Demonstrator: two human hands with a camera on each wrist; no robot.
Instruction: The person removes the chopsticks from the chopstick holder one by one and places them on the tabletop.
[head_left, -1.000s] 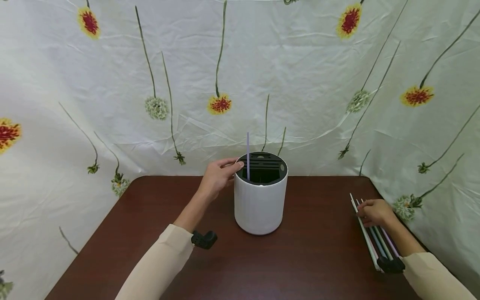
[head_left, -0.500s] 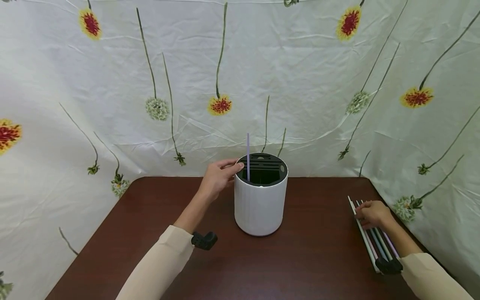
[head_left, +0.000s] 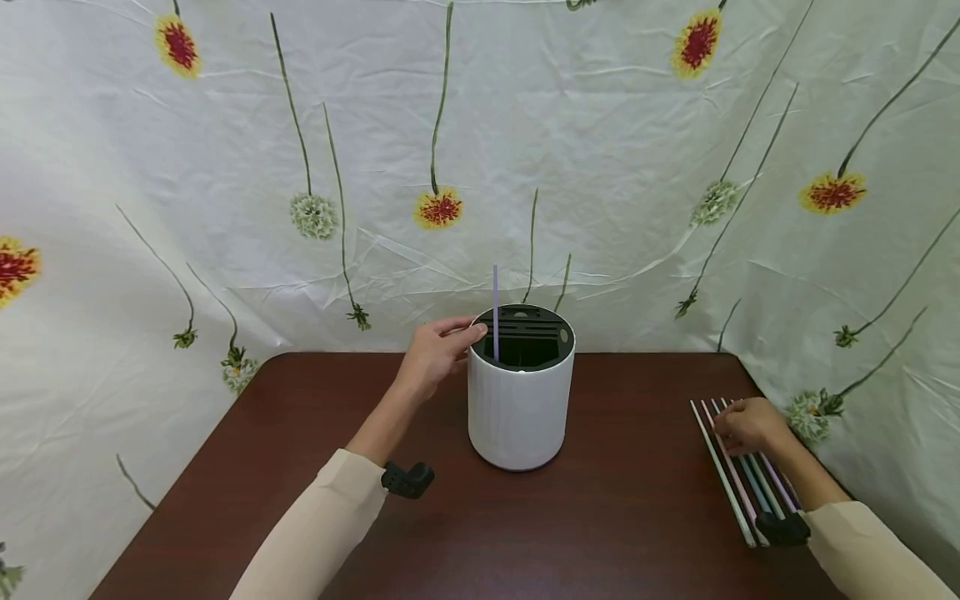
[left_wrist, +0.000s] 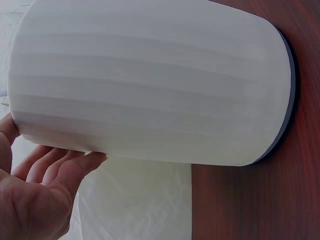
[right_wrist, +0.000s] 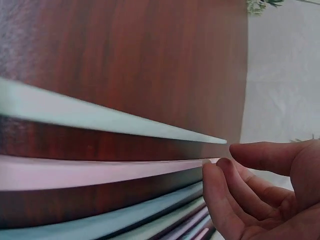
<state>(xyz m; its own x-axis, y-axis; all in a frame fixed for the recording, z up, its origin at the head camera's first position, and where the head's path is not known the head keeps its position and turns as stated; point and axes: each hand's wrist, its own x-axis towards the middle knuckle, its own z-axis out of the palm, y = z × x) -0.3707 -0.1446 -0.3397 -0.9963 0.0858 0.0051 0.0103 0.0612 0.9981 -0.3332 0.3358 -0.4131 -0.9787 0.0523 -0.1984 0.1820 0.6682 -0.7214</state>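
A white cylindrical holder (head_left: 519,417) with a slotted black top stands upright on the table, a purple stick (head_left: 495,300) rising from its left side. My left hand (head_left: 438,354) holds the holder at its left rim, thumb over the top edge and fingers along the outer wall (left_wrist: 65,162). At the right, my right hand (head_left: 750,425) is over several thin pastel, straw-like sticks. In the right wrist view, its thumb stands apart from the bent fingers, at the far end of a pink stick (right_wrist: 90,172). A pale green stick (right_wrist: 100,112) lies separately to the left.
The dark reddish-brown table (head_left: 600,517) has its right edge close beside the sticks. A pale flower-printed cloth (head_left: 615,167) hangs behind the table and at both sides. Blue and other pastel sticks (right_wrist: 165,204) lie side by side under the right hand.
The pale green stick has shifted left and slightly nearer, opening a gap from the pink one. My right hand has moved only slightly; my left hand and the holder stay put.
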